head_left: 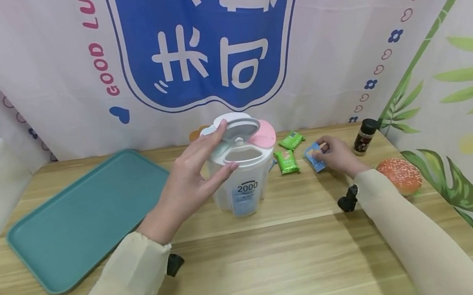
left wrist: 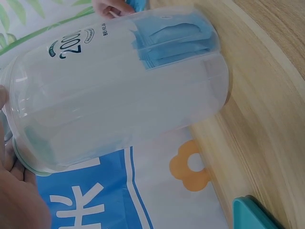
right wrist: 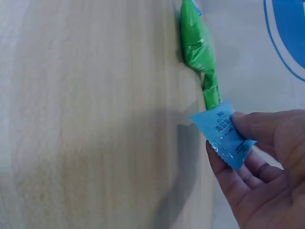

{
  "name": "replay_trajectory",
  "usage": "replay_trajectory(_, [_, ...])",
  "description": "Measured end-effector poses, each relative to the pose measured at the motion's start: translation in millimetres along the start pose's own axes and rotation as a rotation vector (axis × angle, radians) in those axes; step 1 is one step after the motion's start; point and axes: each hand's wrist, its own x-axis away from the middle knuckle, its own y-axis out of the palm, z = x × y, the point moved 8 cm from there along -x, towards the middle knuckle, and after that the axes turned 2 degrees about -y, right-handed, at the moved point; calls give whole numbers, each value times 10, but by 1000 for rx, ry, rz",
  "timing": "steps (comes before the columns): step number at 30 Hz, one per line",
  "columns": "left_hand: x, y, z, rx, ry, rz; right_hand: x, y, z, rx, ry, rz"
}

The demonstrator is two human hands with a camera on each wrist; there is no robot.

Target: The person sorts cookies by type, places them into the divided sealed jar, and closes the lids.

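A clear plastic storage container [head_left: 247, 195] marked 2000 stands on the table, blue packets [left wrist: 174, 40] visible inside near its bottom. One white flap [head_left: 240, 128] of its lid is raised over an opening. My left hand [head_left: 191, 176] lies at the lid from the left, its fingers fairly straight against the raised flap and its thumb near the front rim. To the right, my right hand [head_left: 337, 153] pinches a small blue packet [right wrist: 224, 133] between thumb and fingers. Two green packets [head_left: 287, 161] [head_left: 291, 141] lie between the container and that hand.
A teal tray [head_left: 92, 220] occupies the table's left side. At the right stand a dark-capped jar [head_left: 365, 137] and a seeded burger-like bun [head_left: 400, 175]. A printed curtain [head_left: 79, 91] hangs behind the table's back edge. The container's lid also has a pink flap [head_left: 264, 134].
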Motion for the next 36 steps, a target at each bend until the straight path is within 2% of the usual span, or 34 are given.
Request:
replay_trajectory(5, [1,-6,-10,0,1,2,13,-99,-133,-72,-73,63])
replay_trajectory(9, [2,-13,-20,2,-4,2,29,-212,-361,-154,-166,134])
replay_trajectory(15, [-3,-11,-31,4,-3,4,140,-373,-757,-285,-245,215])
replay_trajectory(28, [0,2,-30,11,-9,2,637,-678,-1678,-504,-562,381])
replay_trajectory(33, [-1,9,-21,14,-2,2,901,-735,-2005,-599,-707,397])
replay_trajectory(36, [0,6,-14,22,0,4,1033,-716,-2174,-613,-794,373])
